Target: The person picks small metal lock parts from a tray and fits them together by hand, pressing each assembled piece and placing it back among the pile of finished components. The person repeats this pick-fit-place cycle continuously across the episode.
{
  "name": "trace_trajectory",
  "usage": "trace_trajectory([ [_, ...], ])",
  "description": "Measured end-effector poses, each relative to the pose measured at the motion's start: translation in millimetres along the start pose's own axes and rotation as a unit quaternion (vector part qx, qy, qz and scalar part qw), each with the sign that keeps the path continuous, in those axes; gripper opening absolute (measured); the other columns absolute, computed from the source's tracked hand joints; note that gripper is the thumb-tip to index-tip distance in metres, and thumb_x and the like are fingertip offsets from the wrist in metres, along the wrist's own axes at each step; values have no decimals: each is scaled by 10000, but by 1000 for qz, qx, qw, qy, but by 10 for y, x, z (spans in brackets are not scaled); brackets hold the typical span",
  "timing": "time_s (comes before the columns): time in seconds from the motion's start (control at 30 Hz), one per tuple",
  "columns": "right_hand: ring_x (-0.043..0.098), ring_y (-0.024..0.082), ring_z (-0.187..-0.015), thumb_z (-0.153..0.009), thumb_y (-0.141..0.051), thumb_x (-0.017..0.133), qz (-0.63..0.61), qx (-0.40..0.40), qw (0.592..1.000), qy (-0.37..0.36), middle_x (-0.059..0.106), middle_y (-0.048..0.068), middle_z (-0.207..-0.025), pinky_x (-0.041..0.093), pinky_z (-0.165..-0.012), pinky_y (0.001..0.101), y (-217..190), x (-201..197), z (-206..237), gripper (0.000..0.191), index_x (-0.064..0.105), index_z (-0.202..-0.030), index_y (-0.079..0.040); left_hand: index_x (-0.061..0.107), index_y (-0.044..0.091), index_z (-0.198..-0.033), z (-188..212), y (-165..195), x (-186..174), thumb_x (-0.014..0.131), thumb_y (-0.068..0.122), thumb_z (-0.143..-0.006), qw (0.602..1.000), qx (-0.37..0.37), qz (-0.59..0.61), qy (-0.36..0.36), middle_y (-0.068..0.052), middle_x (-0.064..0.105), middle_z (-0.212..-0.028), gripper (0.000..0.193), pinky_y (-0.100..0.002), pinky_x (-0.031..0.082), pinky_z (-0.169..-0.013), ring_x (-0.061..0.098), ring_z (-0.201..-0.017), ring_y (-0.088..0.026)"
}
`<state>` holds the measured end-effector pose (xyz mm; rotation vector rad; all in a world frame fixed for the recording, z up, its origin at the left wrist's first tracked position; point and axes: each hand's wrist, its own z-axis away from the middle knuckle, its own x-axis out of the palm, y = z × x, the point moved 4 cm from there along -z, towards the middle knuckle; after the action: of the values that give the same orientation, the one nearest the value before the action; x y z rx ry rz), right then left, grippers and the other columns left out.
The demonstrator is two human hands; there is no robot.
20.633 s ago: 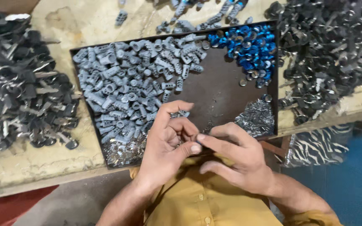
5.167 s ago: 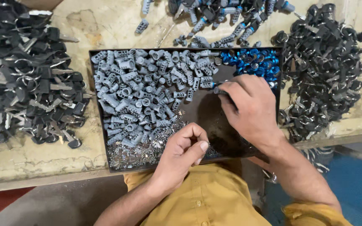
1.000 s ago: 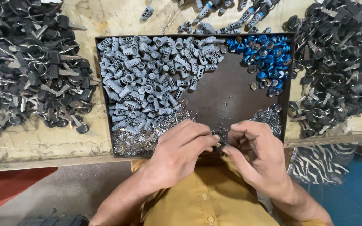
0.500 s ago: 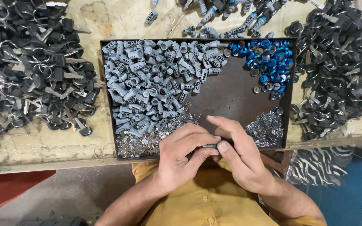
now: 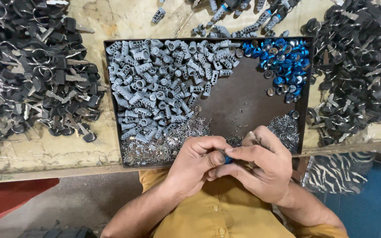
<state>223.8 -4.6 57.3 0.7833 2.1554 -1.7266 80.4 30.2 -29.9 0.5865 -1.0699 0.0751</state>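
My left hand (image 5: pixel 197 164) and my right hand (image 5: pixel 261 165) meet over the near edge of a dark tray (image 5: pixel 243 99), fingertips pressed together around a small part with a blue ring (image 5: pixel 228 159) that is mostly hidden. The tray holds a heap of grey cylinder parts (image 5: pixel 164 83) at left, blue rings (image 5: pixel 283 61) at the far right corner, and small silver metal bits (image 5: pixel 155 150) along the near edge. More silver bits (image 5: pixel 286 130) lie just right of my right hand.
A pile of black-headed keys on rings (image 5: pixel 31 75) covers the bench at left, and another dark pile (image 5: pixel 358 66) at right. Several assembled cylinders (image 5: pixel 243 20) lie beyond the tray. The bench edge (image 5: pixel 45 169) runs below; a striped cloth (image 5: pixel 336 174) hangs at right.
Both hands have stayed joined at the tray's near edge, shifting slightly as the fingers work the small part; a bit of blue now shows between the fingertips.
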Motion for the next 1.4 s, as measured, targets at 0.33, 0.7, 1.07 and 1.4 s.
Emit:
trace_trajectory([
  [0.33, 470, 88, -686, -906, -118, 694, -132, 70, 989, 22, 550, 34, -858, 389, -605, 234, 79, 78, 229, 363, 553, -1226, -21, 707, -17, -1039, 25, 119, -8, 766, 124, -926, 999, 3, 3, 42, -25, 666, -858, 190, -218, 411, -537, 570, -646, -58],
  [0.7, 644, 235, -934, -938, 22, 459, -243, 165, 942, -160, 620, 139, -1135, 536, -890, 350, 35, 142, 218, 672, 235, -1572, 29, 708, 31, -1090, 224, 646, 418, 754, -59, -833, 758, 327, -563, -42, -81, 688, -983, 276, -318, 574, -746, 710, -865, -240],
  [1.07, 726, 293, -899, -910, -194, 695, -78, 60, 888, -448, 753, 116, -962, 565, -782, 407, 86, 53, -363, 203, 732, -1036, -38, 592, -39, -1245, 219, 741, 141, 754, 283, -910, 874, 296, -379, 70, -106, 636, -1095, 493, -253, 564, -769, 644, -931, -145],
  [1.4, 613, 249, -943, -718, -252, 824, 215, -106, 961, -138, 613, 118, -1206, 464, -816, 413, -364, -129, -587, 468, 674, -1131, -91, 676, -9, -1083, 385, 482, -40, 606, 354, -1056, 845, 321, -409, 127, -65, 673, -922, 371, -230, 545, -687, 666, -795, -128],
])
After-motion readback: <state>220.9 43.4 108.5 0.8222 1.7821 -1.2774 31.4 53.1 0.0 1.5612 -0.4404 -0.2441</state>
